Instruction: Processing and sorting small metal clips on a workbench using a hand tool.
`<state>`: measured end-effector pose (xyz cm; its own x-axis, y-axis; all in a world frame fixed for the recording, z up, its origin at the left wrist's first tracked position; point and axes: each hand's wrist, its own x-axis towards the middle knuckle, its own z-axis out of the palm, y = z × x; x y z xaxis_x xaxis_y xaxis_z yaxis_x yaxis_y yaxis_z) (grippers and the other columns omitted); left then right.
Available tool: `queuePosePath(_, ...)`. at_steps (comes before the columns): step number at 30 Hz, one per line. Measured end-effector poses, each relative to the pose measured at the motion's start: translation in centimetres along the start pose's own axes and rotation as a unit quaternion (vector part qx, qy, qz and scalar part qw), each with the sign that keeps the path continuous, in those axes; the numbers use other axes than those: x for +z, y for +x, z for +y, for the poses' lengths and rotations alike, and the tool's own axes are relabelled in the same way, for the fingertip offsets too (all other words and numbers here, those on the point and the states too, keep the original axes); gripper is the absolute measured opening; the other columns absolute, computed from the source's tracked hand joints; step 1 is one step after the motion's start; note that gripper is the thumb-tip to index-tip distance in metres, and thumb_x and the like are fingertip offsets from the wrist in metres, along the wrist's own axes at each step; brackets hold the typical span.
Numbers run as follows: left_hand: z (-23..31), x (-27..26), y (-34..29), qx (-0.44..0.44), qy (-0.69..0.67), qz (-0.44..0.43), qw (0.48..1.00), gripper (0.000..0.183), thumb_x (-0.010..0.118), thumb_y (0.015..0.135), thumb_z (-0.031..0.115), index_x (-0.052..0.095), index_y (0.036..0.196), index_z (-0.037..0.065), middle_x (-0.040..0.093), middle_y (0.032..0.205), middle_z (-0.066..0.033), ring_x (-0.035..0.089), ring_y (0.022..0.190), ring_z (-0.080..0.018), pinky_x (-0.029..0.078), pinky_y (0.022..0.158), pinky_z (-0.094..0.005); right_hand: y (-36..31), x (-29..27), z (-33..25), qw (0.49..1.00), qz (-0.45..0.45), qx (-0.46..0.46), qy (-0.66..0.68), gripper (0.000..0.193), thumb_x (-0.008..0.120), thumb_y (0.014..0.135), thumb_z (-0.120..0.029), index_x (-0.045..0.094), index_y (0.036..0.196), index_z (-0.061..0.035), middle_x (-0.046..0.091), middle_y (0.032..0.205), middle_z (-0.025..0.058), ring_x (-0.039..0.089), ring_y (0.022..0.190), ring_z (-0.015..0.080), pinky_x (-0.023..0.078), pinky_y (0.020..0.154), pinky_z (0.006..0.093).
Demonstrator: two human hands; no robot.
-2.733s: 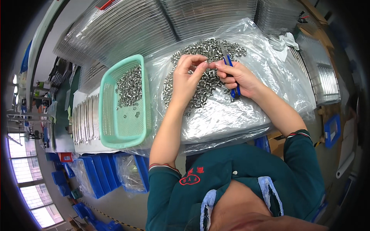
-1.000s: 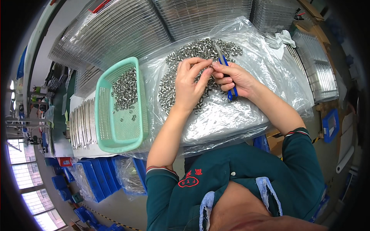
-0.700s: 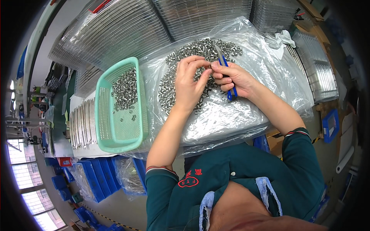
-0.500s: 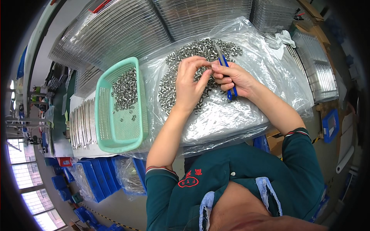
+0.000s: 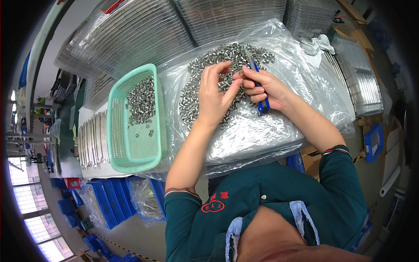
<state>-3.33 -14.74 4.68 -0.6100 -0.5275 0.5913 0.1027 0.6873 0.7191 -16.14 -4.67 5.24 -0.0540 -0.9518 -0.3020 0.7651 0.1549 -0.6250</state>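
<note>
In the upper centre of the frame, the right hand (image 5: 273, 89) is holding 1 blue cutter (image 5: 263, 106) over small metal parts (image 5: 191, 102).

You're in a workshop. Heaped metal parts (image 5: 214, 57), stacked clear trays (image 5: 135, 37) and blue bins (image 5: 114, 200) show you that.

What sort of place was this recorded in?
Probably a factory or workshop: a heap of small metal parts lies on clear plastic sheeting, a green basket holds similar pieces, and blue bins stand nearby.
</note>
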Motion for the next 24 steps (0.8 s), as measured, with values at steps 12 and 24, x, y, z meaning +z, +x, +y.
queuePosePath(12,-0.5,-0.1,0.1,0.072,0.051,-0.021,0.996,0.022,0.067,0.071,0.009,0.059,0.091,0.004,0.056,0.087,-0.0079,0.053,0.084,-0.0234,0.045,0.07,-0.0317,0.2,-0.4,0.2,1.0,-0.005,-0.005,-0.015,0.021,0.055,0.087,-0.026,0.053,0.089,-0.0056,0.046,0.066,-0.0055,0.034,0.045,-0.0026,0.025,0.035,0.0113)
queuePosePath(24,-0.8,-4.3,2.0,-0.14,-0.395,0.38,0.825,0.041,0.032,0.093,0.042,0.044,0.108,0.006,0.05,0.088,-0.0026,0.046,0.069,-0.0107,0.039,0.059,-0.0239,0.1,-0.3,-0.3,0.999,-0.018,0.017,0.026,0.031,0.041,0.094,-0.026,0.048,0.111,-0.001,0.039,0.065,-0.0043,0.031,0.045,-0.0008,0.026,0.034,0.0119)
